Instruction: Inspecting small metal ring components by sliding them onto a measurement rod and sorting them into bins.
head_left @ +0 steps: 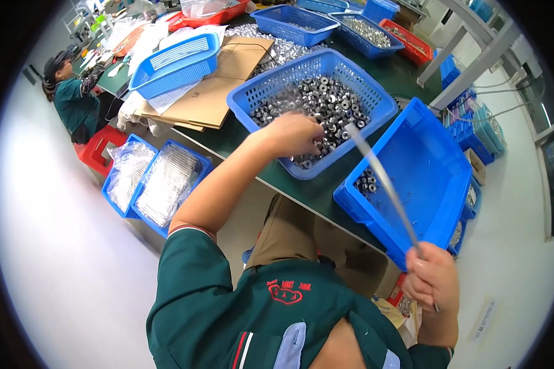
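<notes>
My left hand [294, 133] reaches over the near side of a blue perforated basket [385, 106]. Its fingers are curled down among many small round metal parts with centre holes [335, 104]; whatever they grip is hidden. Off to the right, my right hand [434, 277] is closed around the lower end of a long, thin metal rod [385, 181]. The rod slants up and left, slightly blurred, and its upper tip appears beside the basket's right part. Beneath the rod in the picture sits a tilted blue bin [434, 163], with a small heap of similar metal parts [366, 182] in its left corner.
Cardboard sheets [240, 67] and a light blue basket [175, 67] lie left on the green table. More baskets of parts [366, 31] stand behind. A grey metal frame [468, 64] rises at right. Blue trays [166, 184] are low at left; a co-worker [74, 98] sits beyond.
</notes>
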Available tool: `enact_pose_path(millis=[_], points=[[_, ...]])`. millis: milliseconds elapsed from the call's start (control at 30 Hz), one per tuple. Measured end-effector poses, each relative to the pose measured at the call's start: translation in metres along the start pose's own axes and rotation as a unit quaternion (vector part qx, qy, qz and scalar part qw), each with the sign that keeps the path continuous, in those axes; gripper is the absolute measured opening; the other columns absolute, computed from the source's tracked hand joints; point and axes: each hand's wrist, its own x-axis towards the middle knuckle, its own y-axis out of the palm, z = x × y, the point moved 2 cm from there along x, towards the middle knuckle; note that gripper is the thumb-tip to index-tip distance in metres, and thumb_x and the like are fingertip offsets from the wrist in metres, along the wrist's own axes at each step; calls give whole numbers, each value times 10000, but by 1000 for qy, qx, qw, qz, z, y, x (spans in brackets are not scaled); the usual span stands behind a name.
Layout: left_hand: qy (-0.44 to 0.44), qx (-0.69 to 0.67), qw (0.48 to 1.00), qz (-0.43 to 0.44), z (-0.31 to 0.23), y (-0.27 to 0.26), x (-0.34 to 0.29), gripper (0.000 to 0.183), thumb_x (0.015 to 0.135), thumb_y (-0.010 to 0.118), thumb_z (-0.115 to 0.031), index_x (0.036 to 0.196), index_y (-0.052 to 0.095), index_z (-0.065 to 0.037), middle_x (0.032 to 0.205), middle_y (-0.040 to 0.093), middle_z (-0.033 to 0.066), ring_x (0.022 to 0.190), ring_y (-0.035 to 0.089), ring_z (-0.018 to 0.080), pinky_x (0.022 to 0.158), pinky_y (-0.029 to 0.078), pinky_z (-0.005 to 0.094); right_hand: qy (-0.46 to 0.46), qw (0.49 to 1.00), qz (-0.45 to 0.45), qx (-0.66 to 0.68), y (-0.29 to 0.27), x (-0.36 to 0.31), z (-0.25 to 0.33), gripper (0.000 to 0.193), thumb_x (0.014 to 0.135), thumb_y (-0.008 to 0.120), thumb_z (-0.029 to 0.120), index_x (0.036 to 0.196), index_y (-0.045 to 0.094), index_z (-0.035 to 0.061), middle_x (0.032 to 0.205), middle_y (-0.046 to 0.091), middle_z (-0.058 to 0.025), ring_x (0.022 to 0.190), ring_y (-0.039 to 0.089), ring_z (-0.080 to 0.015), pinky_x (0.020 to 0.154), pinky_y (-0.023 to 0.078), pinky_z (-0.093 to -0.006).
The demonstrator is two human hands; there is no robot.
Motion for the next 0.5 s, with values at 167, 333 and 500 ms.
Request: enact_pose_path(millis=[167, 333, 500], points=[[-15, -43, 995, -88, -9, -42, 8, 151, 806, 609, -129, 932, 633, -50, 864, 631, 128, 820, 600, 305, 716, 477, 376, -221, 970, -92, 45, -58, -21, -48, 46, 867, 445, 29, 839, 464, -3, 461, 355, 21, 310, 262, -39, 321, 205, -190], [90, -41, 992, -82, -78, -62, 45, 155, 821, 609, -122, 954, 627, -43, 872, 623, 132, 796, 595, 306, 699, 472, 364, -209, 944, -247, 61, -86, -11, -102, 77, 913, 494, 101, 868, 472, 43, 523, 359, 42, 364, 286, -21, 340, 212, -170], [153, 3, 987, 45, -125, -25, 80, 186, 800, 615, -100, 983, 637, -70, 914, 635, 119, 847, 606, 300, 737, 479, 381, -177, 950, -252, 47, -88, -9, -124, 98, 919, 512, 127, 880, 474, 45, 550, 371, 53, 409, 314, -13, 373, 239, -167]])
